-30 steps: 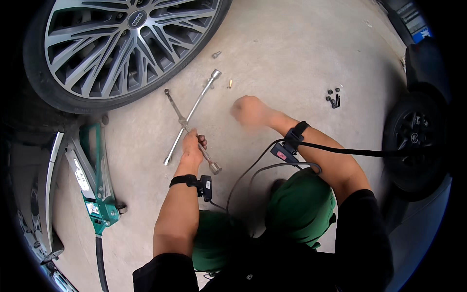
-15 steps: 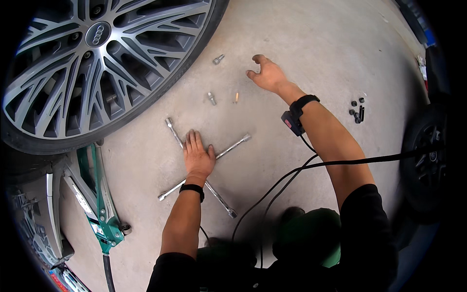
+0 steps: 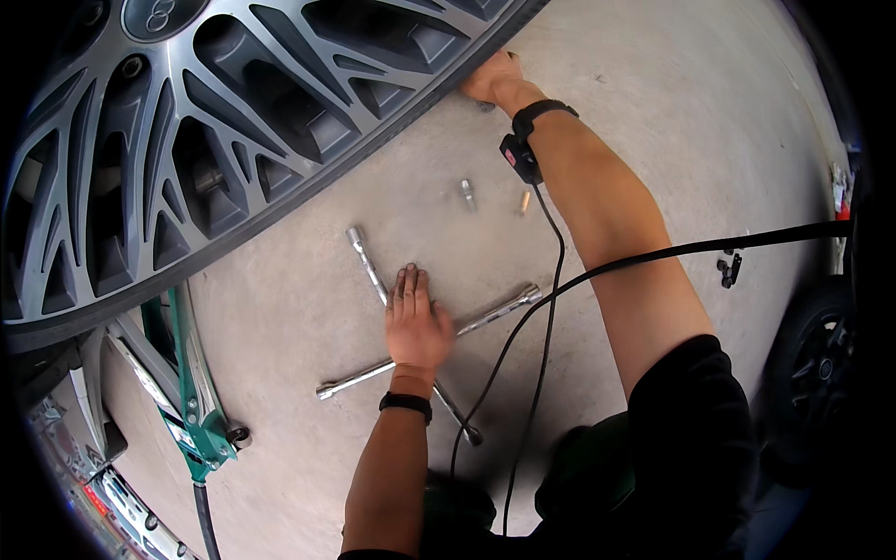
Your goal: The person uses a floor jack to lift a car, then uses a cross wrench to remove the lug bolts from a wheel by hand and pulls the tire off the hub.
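My left hand (image 3: 417, 327) lies flat, fingers stretched out, over the middle of a chrome four-way lug wrench (image 3: 499, 311) on the floor. It covers the wrench's crossing point. My right hand (image 3: 499, 77) reaches far forward, beside the lower edge of the big alloy wheel (image 3: 173, 70). The tyre hides its fingers, so whether they hold anything does not show. Just below that hand, a wheel bolt (image 3: 485, 106) shows in part on the floor. Nearer lie another silver wheel bolt (image 3: 468, 193) and a small brass-coloured pin (image 3: 525, 202).
A green floor jack (image 3: 203, 429) stands at the left, below the wheel. A black cable (image 3: 700, 245) crosses over my right forearm and hangs down toward my legs. Several small black parts (image 3: 728, 269) lie at the right, near another wheel (image 3: 823, 369).
My right hand has moved forward and left, from open air above the floor to the tyre's edge. The view has shifted closer to the big wheel. My left hand stays on the lug wrench.
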{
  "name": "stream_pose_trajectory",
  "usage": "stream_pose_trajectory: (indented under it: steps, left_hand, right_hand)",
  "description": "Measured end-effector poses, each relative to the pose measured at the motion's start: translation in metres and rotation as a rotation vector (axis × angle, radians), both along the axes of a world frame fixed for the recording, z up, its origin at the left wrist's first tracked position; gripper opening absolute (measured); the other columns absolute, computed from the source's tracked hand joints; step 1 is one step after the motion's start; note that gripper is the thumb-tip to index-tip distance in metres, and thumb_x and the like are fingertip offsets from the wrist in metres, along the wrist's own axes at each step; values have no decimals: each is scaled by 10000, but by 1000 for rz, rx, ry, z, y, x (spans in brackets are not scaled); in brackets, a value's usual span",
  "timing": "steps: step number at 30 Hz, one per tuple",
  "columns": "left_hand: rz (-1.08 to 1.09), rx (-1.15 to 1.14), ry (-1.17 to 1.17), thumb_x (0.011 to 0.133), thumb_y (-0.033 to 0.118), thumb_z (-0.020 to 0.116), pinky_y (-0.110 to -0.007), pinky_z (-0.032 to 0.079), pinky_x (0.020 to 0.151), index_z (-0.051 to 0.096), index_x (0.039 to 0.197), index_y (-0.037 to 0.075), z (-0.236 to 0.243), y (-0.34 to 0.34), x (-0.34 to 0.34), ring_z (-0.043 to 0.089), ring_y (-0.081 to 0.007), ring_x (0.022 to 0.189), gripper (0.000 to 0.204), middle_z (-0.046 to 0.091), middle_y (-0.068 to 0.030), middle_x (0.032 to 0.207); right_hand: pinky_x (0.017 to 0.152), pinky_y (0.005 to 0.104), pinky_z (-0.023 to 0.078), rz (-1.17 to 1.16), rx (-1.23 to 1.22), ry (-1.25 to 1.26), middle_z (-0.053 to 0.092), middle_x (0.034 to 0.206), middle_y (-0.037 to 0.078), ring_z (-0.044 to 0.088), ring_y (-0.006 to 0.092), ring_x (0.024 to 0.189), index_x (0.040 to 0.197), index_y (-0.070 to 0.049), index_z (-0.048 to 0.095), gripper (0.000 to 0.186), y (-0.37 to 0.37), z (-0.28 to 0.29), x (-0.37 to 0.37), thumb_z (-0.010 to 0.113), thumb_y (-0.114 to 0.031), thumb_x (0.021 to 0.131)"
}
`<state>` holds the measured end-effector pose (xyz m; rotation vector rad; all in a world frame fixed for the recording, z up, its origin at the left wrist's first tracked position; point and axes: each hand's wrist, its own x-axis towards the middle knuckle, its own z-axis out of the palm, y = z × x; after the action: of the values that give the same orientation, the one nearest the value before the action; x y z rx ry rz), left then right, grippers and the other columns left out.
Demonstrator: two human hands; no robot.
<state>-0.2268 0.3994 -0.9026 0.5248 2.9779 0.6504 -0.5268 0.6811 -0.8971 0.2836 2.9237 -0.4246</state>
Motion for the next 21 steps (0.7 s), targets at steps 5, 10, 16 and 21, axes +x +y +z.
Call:
stream_pose_trajectory:
  steps: [5,10,16,21]
  left_hand:
    - [3,32,-18,852,135,506,-498,340,1135,517,1326,-23,2,2,-2,464,-379,1340,500,504,-209,1430]
    - [14,-19,-53,851,140,505,-491,322,1151,508,1352,-20,0,-5,1,433,-340,1381,526,476,-180,1473]
    - [-39,-23,7,839,101,483,-504,320,1143,517,1331,-20,-6,-2,-1,440,-371,1363,507,491,-196,1449]
    - [-62,-14,38,833,62,471,-506,321,1138,528,1293,-28,-5,2,1,455,-392,1335,472,504,-210,1426]
  right_hand:
    - [1080,456,360,142,-106,220,603,1277,104,484,327,1252,1273,-167,630,422,6,-17,65,616,-342,889]
    - [1085,503,278,79,-101,185,521,1295,122,414,320,1276,1248,-166,624,445,-32,19,165,629,-436,895]
    - [1003,502,344,208,-119,427,526,1223,139,462,322,1171,1153,-144,628,365,-36,-11,203,689,-315,836]
    - [896,422,422,198,-43,398,562,1141,132,525,297,1065,1079,-125,631,287,37,-15,251,663,-291,847]
